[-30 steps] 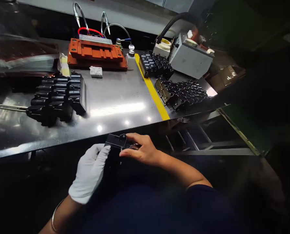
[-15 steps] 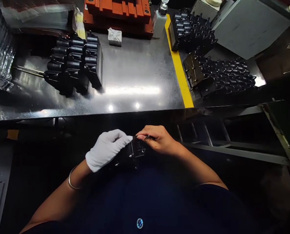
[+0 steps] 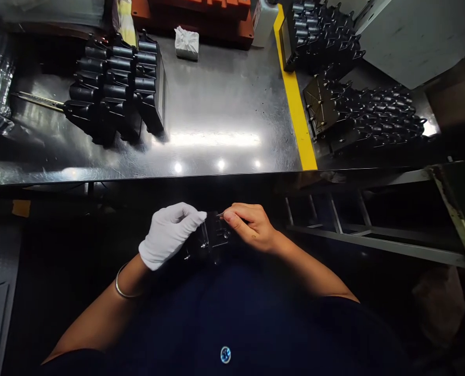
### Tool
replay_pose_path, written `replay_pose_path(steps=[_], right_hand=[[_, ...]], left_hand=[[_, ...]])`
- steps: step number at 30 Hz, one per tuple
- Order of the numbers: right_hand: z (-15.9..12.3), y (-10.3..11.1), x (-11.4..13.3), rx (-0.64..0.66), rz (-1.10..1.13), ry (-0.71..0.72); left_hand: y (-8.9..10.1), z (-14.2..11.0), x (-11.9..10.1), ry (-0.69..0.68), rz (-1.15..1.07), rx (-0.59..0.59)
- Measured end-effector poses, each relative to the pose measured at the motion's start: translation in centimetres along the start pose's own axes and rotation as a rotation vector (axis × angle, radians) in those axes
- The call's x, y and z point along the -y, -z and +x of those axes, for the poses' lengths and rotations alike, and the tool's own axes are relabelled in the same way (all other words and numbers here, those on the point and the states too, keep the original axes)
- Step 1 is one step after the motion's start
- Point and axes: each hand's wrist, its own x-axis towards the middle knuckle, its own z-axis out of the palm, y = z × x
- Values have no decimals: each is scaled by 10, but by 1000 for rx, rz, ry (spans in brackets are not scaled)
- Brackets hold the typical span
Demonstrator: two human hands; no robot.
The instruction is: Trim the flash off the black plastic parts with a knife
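White glove [image 3: 157,246] on left hand [image 3: 172,230]; silvery bangle [image 3: 118,286]; navy short-sleeved top [image 3: 216,308]; round bluish disc [image 3: 225,355]

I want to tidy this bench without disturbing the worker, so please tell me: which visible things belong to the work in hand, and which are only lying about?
Work in hand:
- black part, in the gloved left grip
- thin metal piece, in the bare right grip
- perhaps the rows of black units

Apparently lying about, untouched:
- white-wrapped block
- orange block
- bottle
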Motion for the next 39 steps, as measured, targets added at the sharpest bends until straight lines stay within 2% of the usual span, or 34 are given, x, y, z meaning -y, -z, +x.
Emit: replay_pose_path(steps=[5, 9, 13, 18, 28, 33, 37, 39], right_hand=[[1, -1, -4, -57, -99, 69], [1, 1, -5, -46, -132, 52], [-1, 2, -4, -58, -121, 43], [-2, 4, 2, -1, -39, 39], [-3, 2, 3, -6, 17, 59], [-1, 7, 4, 58, 61, 102], [1, 12, 4, 194, 199, 83], [1, 13, 3, 180, 241, 85]], left_hand=[[-2, 1, -3, 27, -16, 1], [-1, 2, -6, 53, -27, 1], [0, 2, -7, 52, -22, -5], [0, 3, -7, 31, -16, -9], [-3, 3, -4, -5, -46, -13], [-4, 2, -3, -13, -35, -71], [-4, 0, -5, -33, -48, -27], [-4, 0, -5, -54, -53, -32]])
